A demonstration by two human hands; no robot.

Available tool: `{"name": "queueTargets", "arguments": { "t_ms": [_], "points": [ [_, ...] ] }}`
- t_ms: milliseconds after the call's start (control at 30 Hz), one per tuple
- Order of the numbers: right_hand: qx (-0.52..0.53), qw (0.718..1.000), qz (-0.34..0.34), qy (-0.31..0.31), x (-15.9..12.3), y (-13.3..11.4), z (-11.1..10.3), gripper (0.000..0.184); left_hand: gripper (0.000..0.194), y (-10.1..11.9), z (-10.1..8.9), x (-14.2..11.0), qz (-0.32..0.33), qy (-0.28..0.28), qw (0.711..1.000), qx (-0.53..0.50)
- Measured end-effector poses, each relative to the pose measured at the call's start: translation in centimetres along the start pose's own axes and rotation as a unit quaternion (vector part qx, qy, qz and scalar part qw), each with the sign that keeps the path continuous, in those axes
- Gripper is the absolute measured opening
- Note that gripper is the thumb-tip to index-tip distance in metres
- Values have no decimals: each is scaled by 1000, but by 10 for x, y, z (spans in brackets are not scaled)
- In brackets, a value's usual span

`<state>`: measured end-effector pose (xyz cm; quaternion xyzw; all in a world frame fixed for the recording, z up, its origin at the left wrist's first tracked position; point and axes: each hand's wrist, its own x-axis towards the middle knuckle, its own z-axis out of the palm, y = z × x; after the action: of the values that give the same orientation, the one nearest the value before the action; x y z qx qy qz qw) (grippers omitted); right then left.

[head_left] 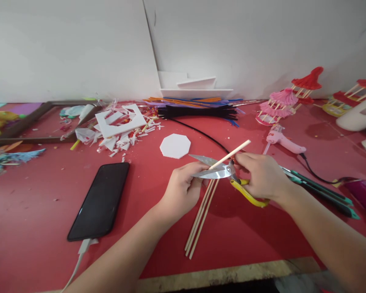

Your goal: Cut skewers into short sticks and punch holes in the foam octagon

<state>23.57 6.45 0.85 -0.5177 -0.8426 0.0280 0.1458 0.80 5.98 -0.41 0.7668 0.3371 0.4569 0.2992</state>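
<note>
My right hand (258, 173) is closed round the yellow handles of a pair of scissors (221, 173). The scissor blades stand apart and point left, with a pale wooden stick (236, 149) lying between them. My left hand (184, 189) is closed on the lower end of that stick, its fingers partly hidden by the blades. Below the blades, several thin wooden sticks (201, 221) slant down towards the table's front edge. Behind my hands a white octagonal piece (175, 146) lies flat on the red table (158, 260).
A black phone (99, 201) with a cable lies at left. White scraps and a cut-out board (120, 121) sit behind it. Pipe cleaners (198, 110) are bundled at the back. A pink glue gun (285, 140), green-edged cutters (320, 191) and a pink-red model pavilion (280, 103) stand or lie at right.
</note>
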Motion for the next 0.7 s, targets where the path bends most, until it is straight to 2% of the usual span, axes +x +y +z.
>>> {"name": "queueTargets", "arguments": {
  "t_ms": [167, 367, 567, 700],
  "points": [
    [-35, 999, -13, 0, 0, -1, 1, 21, 26, 2, -2, 0, -12, -6, 1000, -8],
    [-46, 998, 26, -40, 0, -5, 1, 22, 23, 9, -1, 2, -51, -3, 999, 6],
    [-18, 997, 49, -58, 2, -9, 5, 20, 19, 7, 8, -1, -18, 65, 993, 97],
    [6, 998, 45, -34, 2, -11, 6, 18, 25, 8, 6, -1, -29, 51, 994, 91]
  ]
}}
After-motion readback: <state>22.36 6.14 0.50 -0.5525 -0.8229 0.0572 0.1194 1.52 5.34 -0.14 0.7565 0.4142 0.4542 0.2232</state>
